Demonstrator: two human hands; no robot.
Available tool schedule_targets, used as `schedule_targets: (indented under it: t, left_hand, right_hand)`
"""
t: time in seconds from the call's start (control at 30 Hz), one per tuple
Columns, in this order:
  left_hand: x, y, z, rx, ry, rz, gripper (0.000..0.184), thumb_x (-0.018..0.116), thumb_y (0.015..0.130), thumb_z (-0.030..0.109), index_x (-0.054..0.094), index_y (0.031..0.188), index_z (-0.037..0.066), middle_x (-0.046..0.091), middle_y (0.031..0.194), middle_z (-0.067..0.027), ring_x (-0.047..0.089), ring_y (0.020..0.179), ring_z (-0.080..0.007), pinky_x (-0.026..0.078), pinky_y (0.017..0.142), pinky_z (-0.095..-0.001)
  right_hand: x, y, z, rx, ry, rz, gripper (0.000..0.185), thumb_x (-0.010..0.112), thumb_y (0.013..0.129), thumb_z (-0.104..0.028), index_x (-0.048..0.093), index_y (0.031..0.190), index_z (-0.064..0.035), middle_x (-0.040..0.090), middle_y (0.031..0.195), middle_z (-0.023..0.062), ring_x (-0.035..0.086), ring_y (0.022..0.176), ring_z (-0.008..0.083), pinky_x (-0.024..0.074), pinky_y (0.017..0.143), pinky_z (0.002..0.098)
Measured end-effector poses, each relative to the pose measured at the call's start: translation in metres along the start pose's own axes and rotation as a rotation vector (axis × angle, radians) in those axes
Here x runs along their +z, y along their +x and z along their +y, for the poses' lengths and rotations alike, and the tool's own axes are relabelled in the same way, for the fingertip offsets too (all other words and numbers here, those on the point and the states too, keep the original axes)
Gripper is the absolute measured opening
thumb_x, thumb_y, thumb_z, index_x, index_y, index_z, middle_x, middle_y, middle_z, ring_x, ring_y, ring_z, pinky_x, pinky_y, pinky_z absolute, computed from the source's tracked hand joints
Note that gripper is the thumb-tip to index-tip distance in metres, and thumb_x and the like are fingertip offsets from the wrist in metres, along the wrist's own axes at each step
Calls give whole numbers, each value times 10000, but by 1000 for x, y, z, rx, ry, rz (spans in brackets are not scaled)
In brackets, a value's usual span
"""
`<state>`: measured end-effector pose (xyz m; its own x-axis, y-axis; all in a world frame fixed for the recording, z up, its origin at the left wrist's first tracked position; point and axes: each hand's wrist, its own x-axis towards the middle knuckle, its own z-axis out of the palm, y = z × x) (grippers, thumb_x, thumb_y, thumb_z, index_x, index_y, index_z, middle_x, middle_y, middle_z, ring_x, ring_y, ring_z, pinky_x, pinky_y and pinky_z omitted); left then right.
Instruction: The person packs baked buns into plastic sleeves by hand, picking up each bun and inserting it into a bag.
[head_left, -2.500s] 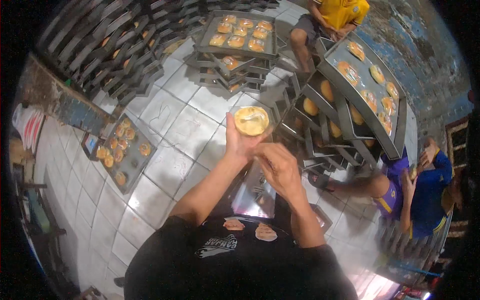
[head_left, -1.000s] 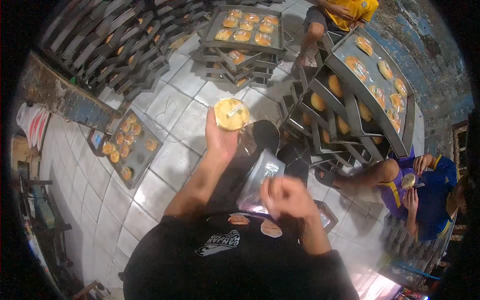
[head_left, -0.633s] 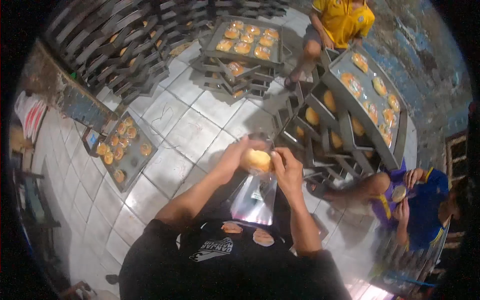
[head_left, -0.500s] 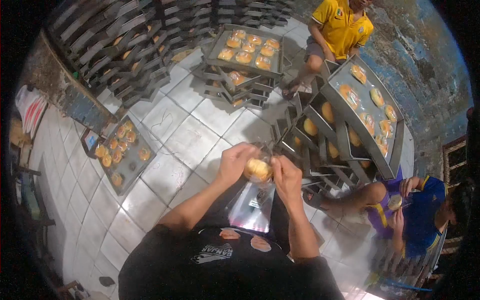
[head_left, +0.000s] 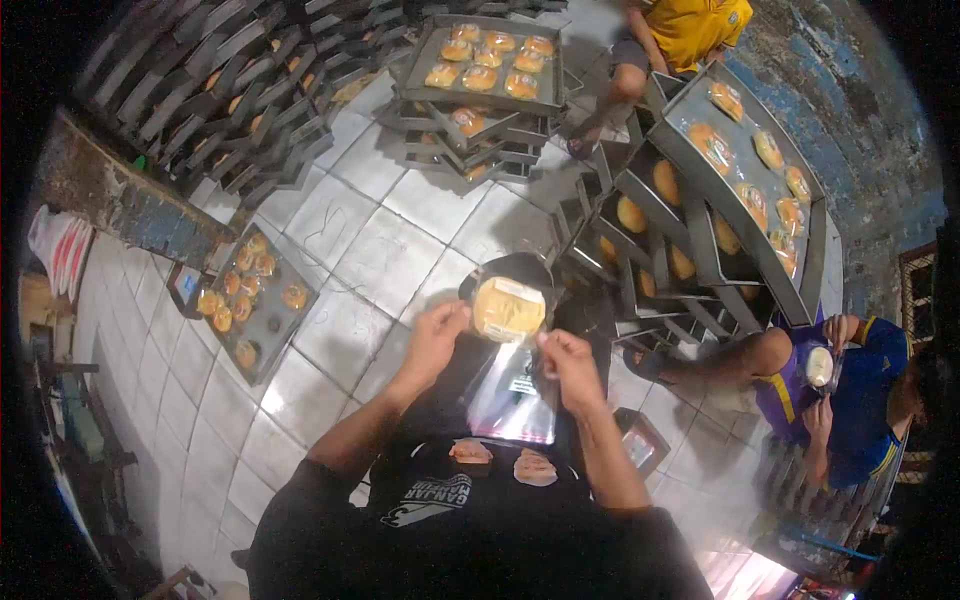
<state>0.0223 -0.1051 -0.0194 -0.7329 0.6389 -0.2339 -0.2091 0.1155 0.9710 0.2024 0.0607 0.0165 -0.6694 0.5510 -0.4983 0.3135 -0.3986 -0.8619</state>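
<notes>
A bun in a clear plastic bag (head_left: 508, 308) is stretched out between my two hands, its pale side and printed lettering facing me. My left hand (head_left: 438, 335) pinches the left side of the bag. At the lower right, my right hand (head_left: 568, 362) has its fingers pressed together at the bag's other side. On my lap, just below the bun, lies a shiny stack of clear plastic bags (head_left: 512, 400) with a pink edge.
Stacked metal trays (head_left: 640, 130) of wrapped buns rise close on my right; another tray stack (head_left: 410, 92) stands ahead. A floor tray (head_left: 262, 335) with buns lies left. A person in yellow (head_left: 690, 30) sits ahead; a person in dark blue (head_left: 860, 400) holds a bun at right.
My hands have moved apart, and the bagged bun has turned so its pale side faces up, stretched between them. The person on the right has lowered and turned their bun.
</notes>
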Motion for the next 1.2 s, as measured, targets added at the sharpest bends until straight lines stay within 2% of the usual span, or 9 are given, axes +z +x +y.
schedule_targets:
  t: [0.1,0.23,0.43,0.67,0.77,0.9,1.03,1.1,1.2]
  left_hand:
    - [0,2,13,-19,-179,-50,211,604,1026,134,706,973,-43,693,1031,-23,611,927,-96,492,861,-273]
    - [32,14,50,171,-185,-204,160,612,1012,96,694,984,-40,691,1041,-44,621,976,-111,494,897,-279]
    - [80,21,90,259,-280,-128,305,576,1018,68,597,1306,-29,593,1378,-133,579,1222,-176,476,1025,-333]
    - [53,-33,49,865,853,-337,459,693,935,156,606,1377,63,482,1530,-214,440,1435,-384,398,1158,-488]
    - [39,-36,39,856,1005,-241,397,736,844,105,725,1241,129,494,1536,-183,392,1476,-386,396,1162,-512]
    - [30,-31,30,1103,1005,-440,412,748,812,105,751,1218,174,467,1568,-172,389,1476,-419,394,1171,-528]
    - [46,-46,67,705,555,-466,349,745,909,143,736,1257,161,610,1406,-199,595,1323,-337,560,985,-380]
    - [47,-29,80,-1,640,-965,287,688,987,165,719,1247,47,750,1061,-177,750,1021,-243,605,809,-322]
    - [63,-21,74,-31,134,-745,251,643,1019,164,718,1099,-61,742,800,-99,726,708,-186,603,702,-330]
  right_hand:
    - [9,-18,16,97,46,13,169,702,994,-212,649,962,-55,613,756,-8,589,674,63,489,579,227]
    - [6,-21,-17,-228,224,66,496,715,967,-139,496,1392,-7,632,1250,136,661,1044,189,586,863,327]
    - [-72,-16,-177,-1534,-841,649,484,767,820,-14,619,1279,23,670,1216,210,657,1152,366,514,1004,440]
    - [-101,-21,-257,-1265,-1094,984,491,731,888,-62,559,1341,11,626,1276,246,601,1225,434,488,1038,454]
    - [-58,-45,-175,-1129,-806,382,285,764,870,-96,654,1119,-9,697,1098,183,707,900,323,571,810,386]
    - [-35,-57,-50,-919,-1137,-76,429,814,800,-218,669,1175,-70,640,1122,139,603,1133,347,347,1145,550]
    - [-61,-82,-43,-793,-1171,-125,326,700,738,-16,699,1061,-58,602,881,101,601,987,339,443,1082,487]
    - [-72,-104,-86,-744,-1122,-135,262,713,795,-2,692,1054,-33,659,886,92,660,934,287,541,943,409]
    - [-130,-76,-67,-295,55,-253,314,694,953,-99,640,1252,-21,739,1070,126,715,783,184,568,705,311]
